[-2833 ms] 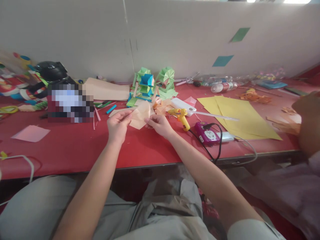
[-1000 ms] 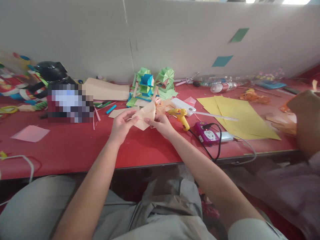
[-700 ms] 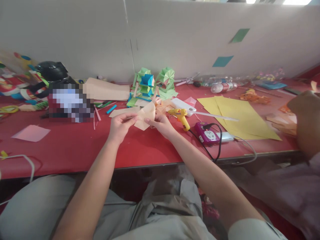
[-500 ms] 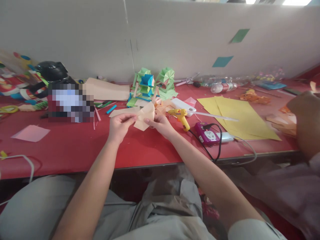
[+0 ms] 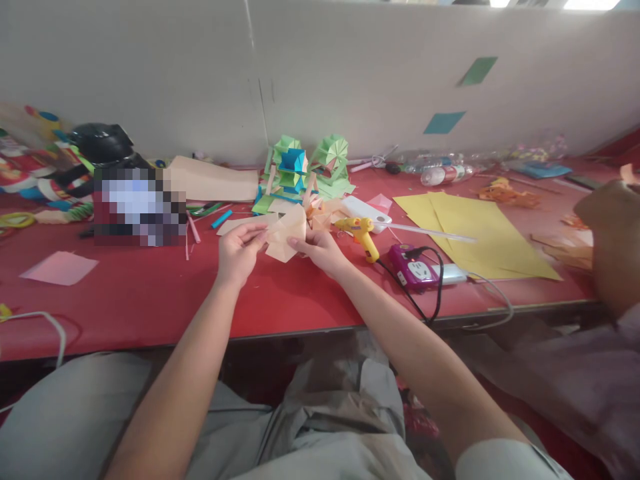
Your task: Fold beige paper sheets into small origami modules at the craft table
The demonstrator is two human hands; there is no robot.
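A creased piece of cream paper (image 5: 286, 239) is held up over the red table (image 5: 165, 300). My left hand (image 5: 239, 252) pinches its left edge between thumb and fingers. On the other side my right hand (image 5: 323, 251) grips it, thumb on the front face and fingers hidden behind. Another flat cream sheet (image 5: 235, 225) lies just beyond my left hand. Behind the paper stand folded green and blue paper models (image 5: 293, 167). A yellow hot glue gun (image 5: 364, 235) with a clear glue stick rests right of my right hand.
A purple power strip (image 5: 417, 267) with a black cable sits near the front edge. Yellow sheets (image 5: 480, 233) spread to the right, close to another person's hand (image 5: 613, 227). Pink paper (image 5: 60, 268) lies left, and plastic bottles (image 5: 445, 175) lie along the grey partition.
My left fingers have shifted slightly left along the cream paper, and the paper has turned a little. My right hand keeps its grip nearly in place.
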